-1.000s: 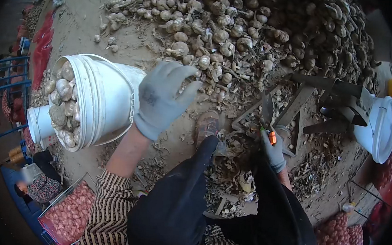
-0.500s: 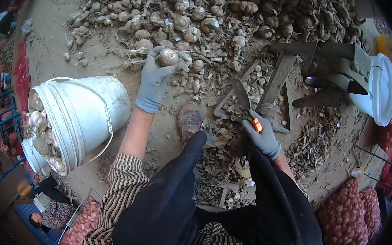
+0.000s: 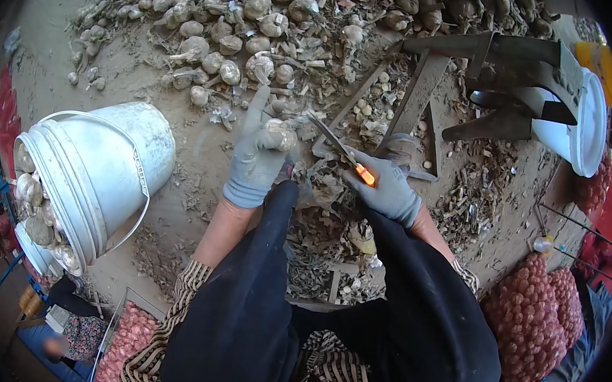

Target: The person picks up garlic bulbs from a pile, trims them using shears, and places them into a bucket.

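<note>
My left hand [image 3: 252, 163], in a grey glove, is closed around a garlic bulb [image 3: 282, 135], with the index finger stretched forward. The bulb's stem end points toward the knife [image 3: 332, 138], whose blade tip is close to it; I cannot tell whether they touch. In its grey glove, my right hand [image 3: 392, 193] grips this knife by the orange handle. Beyond both hands spreads a pile of dirty garlic bulbs [image 3: 258, 8] with stems. Dry leaves and cut scraps [image 3: 321, 185] cover the ground between my legs.
At left, a white bucket [image 3: 115, 167] appears tipped, garlic bulbs showing at its mouth. A metal frame [image 3: 416, 99] stands at right before another white bucket [image 3: 590, 125]. Net sacks of garlic [image 3: 528, 319] lie lower right. Another person [image 3: 82, 335] is at lower left.
My left hand has brought the bulb down and rightward to the knife. My right hand has raised the knife slightly, and the bulb and blade are now close together. The view has shifted a little.
</note>
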The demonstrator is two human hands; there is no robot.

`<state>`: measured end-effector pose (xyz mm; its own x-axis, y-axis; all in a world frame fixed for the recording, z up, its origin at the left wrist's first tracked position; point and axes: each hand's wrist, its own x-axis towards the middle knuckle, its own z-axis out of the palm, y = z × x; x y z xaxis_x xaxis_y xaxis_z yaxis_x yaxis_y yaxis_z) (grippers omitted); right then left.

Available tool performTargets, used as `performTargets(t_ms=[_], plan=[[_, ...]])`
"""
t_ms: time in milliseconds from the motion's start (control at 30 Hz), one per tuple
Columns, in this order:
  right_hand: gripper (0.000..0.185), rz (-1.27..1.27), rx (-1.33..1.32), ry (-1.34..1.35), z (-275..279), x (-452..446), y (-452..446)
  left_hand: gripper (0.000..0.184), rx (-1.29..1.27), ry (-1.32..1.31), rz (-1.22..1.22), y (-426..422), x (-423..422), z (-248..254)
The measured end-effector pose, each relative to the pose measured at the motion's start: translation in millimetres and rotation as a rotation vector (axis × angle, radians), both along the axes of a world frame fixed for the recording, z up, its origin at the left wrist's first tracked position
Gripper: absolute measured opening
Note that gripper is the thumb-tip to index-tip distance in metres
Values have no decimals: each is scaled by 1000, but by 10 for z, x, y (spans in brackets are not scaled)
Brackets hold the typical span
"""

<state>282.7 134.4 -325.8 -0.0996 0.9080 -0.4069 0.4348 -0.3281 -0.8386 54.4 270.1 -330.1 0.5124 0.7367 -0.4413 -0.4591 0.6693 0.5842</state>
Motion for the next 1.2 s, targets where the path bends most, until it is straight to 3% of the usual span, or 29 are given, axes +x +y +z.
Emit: performTargets(t_ms=[133, 200, 267, 333, 467, 567, 600, 667, 767, 833, 900, 967, 1000, 1033, 1067, 1133, 1200], plan=[[50, 5, 125, -6, -36, -56, 15, 93, -16, 91, 30, -101, 130, 133], [50, 15, -11, -4, 69, -44, 69, 92, 77, 244, -15, -103, 158, 121], [48, 16, 23, -19, -28, -53, 18, 92, 61, 257, -21, -109, 145, 109], [45, -279, -55, 215, -58, -79, -13, 93, -1, 124, -22, -106, 142, 97], [47, -378, -54, 267, -83, -82, 62, 95, -135, -41, -16, -189, 107, 79], [38, -338, -178, 542, -54, -172, 183, 105, 211, 231, -290, -242, 192, 52], [33, -329, -217, 542, 44, -178, 252, 105, 209, 228, -292, -248, 219, -4], [36, -338, -231, 558, -89, -207, 296, 108, 660, 451, -428, -268, 281, -36], [33, -542, -169, 730, -92, -219, 261, 108, 490, 337, -406, -297, 335, -4], [26, -566, -194, 643, -110, -140, 214, 107, 364, 280, -397, -327, 304, -19], [23, -598, -204, 518, -183, -39, 151, 104, 0, 118, -243, -294, 195, 60], [23, -560, -192, 362, -286, -15, 72, 89, 16, 102, -211, -164, -20, 73], [29, -503, -136, 350, -257, -9, 49, 83, 69, 128, -214, -95, -185, 2], [34, -411, -65, 247, -270, 0, 18, 65, 44, 190, -223, 10, -413, -143], [40, -325, 1, 137, -289, -23, -20, 60, 36, 229, -115, 104, -546, -187], [50, -232, -26, 146, -131, -48, 35, 52, 137, 417, -52, 320, -628, -114], [54, -212, -83, 148, -66, -64, 63, 53, 89, 327, 23, 407, -527, -101]])
